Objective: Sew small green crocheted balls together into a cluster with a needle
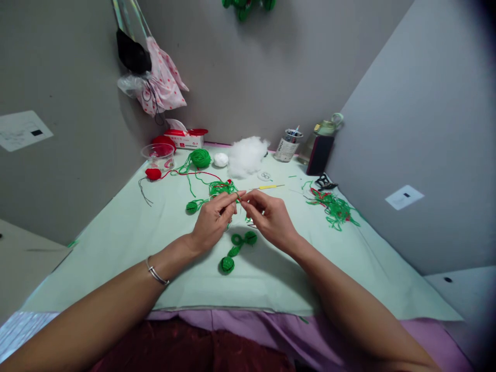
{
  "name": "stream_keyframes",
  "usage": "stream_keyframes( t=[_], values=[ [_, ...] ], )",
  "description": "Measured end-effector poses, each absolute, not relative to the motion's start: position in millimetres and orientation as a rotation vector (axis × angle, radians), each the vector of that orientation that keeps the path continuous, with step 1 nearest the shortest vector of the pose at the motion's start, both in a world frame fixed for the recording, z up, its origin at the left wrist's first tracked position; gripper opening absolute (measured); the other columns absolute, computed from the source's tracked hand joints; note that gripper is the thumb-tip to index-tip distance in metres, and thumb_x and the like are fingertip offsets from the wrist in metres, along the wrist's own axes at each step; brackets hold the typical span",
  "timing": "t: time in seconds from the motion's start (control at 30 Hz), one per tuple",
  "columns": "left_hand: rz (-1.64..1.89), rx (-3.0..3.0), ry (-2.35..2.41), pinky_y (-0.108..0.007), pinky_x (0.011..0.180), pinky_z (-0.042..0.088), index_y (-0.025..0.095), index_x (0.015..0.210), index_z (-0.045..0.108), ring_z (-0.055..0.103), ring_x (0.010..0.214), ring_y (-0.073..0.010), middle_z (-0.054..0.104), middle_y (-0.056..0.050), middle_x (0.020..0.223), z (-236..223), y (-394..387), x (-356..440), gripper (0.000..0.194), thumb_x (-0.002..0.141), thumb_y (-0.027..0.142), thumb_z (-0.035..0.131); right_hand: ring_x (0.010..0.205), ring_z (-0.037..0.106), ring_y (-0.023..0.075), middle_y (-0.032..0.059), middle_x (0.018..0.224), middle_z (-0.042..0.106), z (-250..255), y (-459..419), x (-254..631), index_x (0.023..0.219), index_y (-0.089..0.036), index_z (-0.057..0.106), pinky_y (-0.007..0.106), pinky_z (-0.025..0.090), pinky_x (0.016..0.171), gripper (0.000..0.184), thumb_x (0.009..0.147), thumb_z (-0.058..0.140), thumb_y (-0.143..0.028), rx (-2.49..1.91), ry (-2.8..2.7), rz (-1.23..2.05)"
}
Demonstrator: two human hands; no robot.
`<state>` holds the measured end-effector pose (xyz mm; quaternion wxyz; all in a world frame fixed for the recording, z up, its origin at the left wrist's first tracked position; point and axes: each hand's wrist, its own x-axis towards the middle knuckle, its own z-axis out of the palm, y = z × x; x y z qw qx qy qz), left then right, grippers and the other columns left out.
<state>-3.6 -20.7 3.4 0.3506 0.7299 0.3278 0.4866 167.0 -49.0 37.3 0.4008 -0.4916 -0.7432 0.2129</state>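
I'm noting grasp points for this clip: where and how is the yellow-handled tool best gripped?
Probably by the thicker yellow handle, pinched across its width from above, with the right hand coming from the near side. The tool lies flat, roughly crosswise just beyond that hand, and its tip narrows to a thin point that looks harder to pinch.

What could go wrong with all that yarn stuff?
The red yarn trails to the green tangle just beyond the left hand, so it might snag or knot. Also, the round green piece lies between the forearms; an arm brushing it could perhaps roll it away.
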Motion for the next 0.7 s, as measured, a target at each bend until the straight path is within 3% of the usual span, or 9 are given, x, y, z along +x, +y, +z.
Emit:
stream_keyframes(
  t=[0.17,0.7],
  values=[
    [1.237,1.898,0.878,-0.025,0.063,0.045,0.019,0.094,0.077,0.050,0.060,-0.0118,0.056,0.000,0.073,3,-21,-3,0.028,0.097,0.023,0.049,0.058,0.046,0.0116,-0.0026,0.065,0.056,36,-48,167,0.102,-0.019,0.069,0.024,0.037,0.061,0.018,0.097,0.054,-0.026,-1.251,-1.913,0.477],
    [1.129,2.122,0.961,-0.028,0.073,0.047,0.021,0.126,0.069,0.055,0.071,-0.0158,0.061,-0.004,0.086,-8,-17,-2,0.038,0.102,0.027,0.041,0.055,0.040,0.0105,-0.0050,0.059,0.050,30,-36,171,0.088,-0.019,0.068,0.024,0.033,0.059,0.014,0.091,0.055,-0.021,-1.272,-1.904,0.572]
  ],
)
